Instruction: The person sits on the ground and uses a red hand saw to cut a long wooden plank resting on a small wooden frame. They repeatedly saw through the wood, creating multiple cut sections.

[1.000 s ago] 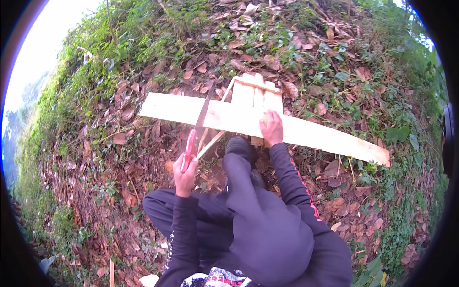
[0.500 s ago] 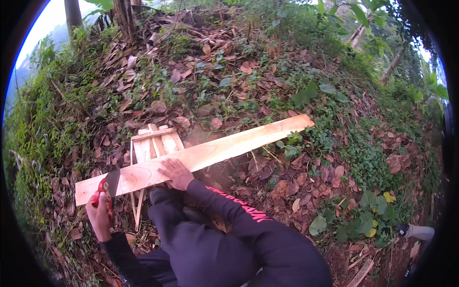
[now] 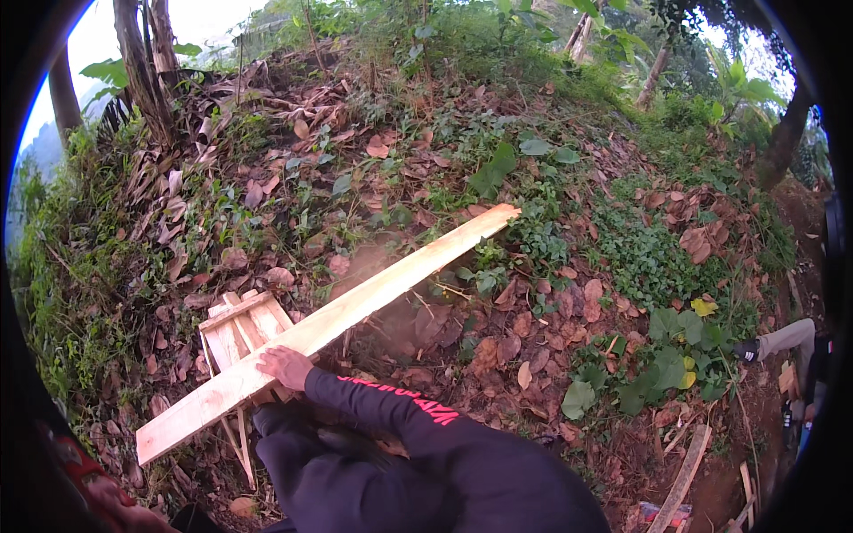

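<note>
Left hand, fingers round a red handle, had left the board, likely pausing work; right hand lay spread atop.

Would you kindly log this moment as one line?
right hand: on long pale wooden plank; left hand: holding red handle, blurred at rim; plank: across low slatted wooden stand
</note>
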A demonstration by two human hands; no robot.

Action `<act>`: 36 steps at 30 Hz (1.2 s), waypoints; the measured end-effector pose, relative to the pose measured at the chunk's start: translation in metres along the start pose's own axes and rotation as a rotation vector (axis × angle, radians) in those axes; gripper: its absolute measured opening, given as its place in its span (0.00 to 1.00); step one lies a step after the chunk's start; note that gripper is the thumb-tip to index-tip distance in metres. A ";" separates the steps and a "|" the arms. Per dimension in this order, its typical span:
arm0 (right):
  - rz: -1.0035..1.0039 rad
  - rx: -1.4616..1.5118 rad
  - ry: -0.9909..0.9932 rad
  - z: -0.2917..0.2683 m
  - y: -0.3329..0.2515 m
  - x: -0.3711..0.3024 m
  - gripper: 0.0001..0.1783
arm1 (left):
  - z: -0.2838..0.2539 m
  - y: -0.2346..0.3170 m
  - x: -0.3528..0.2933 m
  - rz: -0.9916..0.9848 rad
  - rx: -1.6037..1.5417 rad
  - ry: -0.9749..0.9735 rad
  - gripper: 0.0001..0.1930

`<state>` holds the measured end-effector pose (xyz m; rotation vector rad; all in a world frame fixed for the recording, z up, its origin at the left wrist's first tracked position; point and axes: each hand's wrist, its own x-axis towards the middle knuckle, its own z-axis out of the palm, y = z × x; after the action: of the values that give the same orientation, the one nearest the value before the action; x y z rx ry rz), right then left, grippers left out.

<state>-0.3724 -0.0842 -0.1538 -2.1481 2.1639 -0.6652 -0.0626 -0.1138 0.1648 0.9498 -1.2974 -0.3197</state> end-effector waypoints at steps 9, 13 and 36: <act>0.064 -0.102 -0.098 -0.153 0.064 0.091 0.14 | -0.108 -0.093 -0.117 -0.187 0.332 0.087 0.13; 0.112 -0.060 0.154 -0.173 0.086 0.109 0.09 | -0.150 -0.122 -0.138 -0.211 0.441 0.151 0.14; 0.011 0.373 -0.132 -0.013 -0.014 -0.004 0.32 | -0.253 -0.120 -0.195 -0.548 0.338 0.617 0.12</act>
<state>-0.3626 -0.0760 -0.1390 -1.9258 1.8135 -0.8238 0.1460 0.0526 -0.0477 1.5470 -0.5146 -0.1993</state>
